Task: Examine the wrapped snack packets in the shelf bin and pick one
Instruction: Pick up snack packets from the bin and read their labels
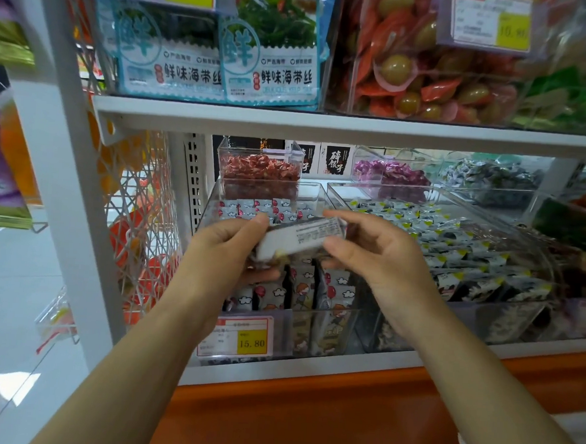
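Shop shelving, white, with clear bins along the lower shelf (344,367). 1 packet (301,237) is held up over the front half of the left-end bin (279,331), clear of the packets in the bin (301,291).

- Long axis runs left to right, the right end tipped slightly higher; the small-print side faces the camera.
- Left hand (228,248) pinches the left end, thumb on top, fingers below.
- Right hand (375,257) pinches the right end, forefinger along the top edge, thumb on the near side.
- Both hands are equally near; either could likely keep it alone.
- Open room lies toward the person, past the shelf's front edge.
- Upper shelf board (325,126) sits well above; the bin's walls lie below the packet.

Judgement: examining stage, and picking needs only a draw backward.
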`<state>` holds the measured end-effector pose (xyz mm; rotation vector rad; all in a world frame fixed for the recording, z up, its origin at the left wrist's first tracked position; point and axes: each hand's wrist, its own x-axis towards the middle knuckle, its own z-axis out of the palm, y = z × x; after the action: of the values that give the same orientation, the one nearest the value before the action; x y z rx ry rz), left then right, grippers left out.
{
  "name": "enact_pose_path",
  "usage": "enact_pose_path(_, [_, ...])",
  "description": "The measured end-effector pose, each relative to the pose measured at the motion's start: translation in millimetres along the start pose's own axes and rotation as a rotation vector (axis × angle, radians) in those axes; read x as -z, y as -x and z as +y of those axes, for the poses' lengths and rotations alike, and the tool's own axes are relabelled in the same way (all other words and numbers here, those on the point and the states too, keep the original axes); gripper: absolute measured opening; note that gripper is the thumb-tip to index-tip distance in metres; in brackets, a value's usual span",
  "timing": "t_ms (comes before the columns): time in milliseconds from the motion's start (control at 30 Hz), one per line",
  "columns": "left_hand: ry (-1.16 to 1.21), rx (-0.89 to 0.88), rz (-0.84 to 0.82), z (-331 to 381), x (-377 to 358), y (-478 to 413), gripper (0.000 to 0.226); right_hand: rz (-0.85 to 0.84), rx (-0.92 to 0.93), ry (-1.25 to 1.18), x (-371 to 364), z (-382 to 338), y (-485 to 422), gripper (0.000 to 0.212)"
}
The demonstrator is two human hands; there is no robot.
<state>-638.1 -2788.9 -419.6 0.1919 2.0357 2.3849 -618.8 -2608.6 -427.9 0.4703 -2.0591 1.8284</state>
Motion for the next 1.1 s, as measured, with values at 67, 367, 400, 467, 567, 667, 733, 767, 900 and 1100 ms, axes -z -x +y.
enact_pose_path(67, [-0.035,-0.034,-0.022,-1,-5,0,0.033,0.103,-0.006,-0.057,3,1,-1,0.027])
enact_pose_path(367, [-1.419,-0.481,-0.092,-34,-16,-21,0.041,0.398,0.033,0.104,18,10,-6,0.014])
enact_pose_path(400, [-1.468,-0.478,-0.112,-37,-17,-21,0.042,0.388,0.038,0.124,18,11,-5,0.011])
enact_pose_path(467, [-1.529,-0.469,-0.124,-41,-17,-23,0.043,0.372,0.054,0.153,18,12,-5,0.007])
enact_pose_path(567, [-1.512,-0.446,-0.122,-42,-17,-24,0.042,0.366,0.059,0.201,18,12,-5,0.011])
enact_pose_path(667, [-1.407,-0.439,-0.118,-40,-17,-22,0.034,0.367,0.064,0.252,16,11,-7,0.014])
enact_pose_path(733, [-1.305,-0.423,-0.119,-38,-17,-19,0.020,0.362,0.071,0.294,14,9,-7,0.015])
enact_pose_path(767, [-1.262,-0.418,-0.119,-37,-17,-17,0.011,0.356,0.073,0.317,12,8,-7,0.017])
enact_pose_path(900, [-1.157,-0.422,-0.130,-34,-15,-12,0.019,0.299,0.107,0.450,8,5,-6,0.022])
enact_pose_path(1100, [-1.200,-0.574,-0.068,-34,-15,-4,0.008,0.144,0.166,0.700,-2,9,-12,0.041])
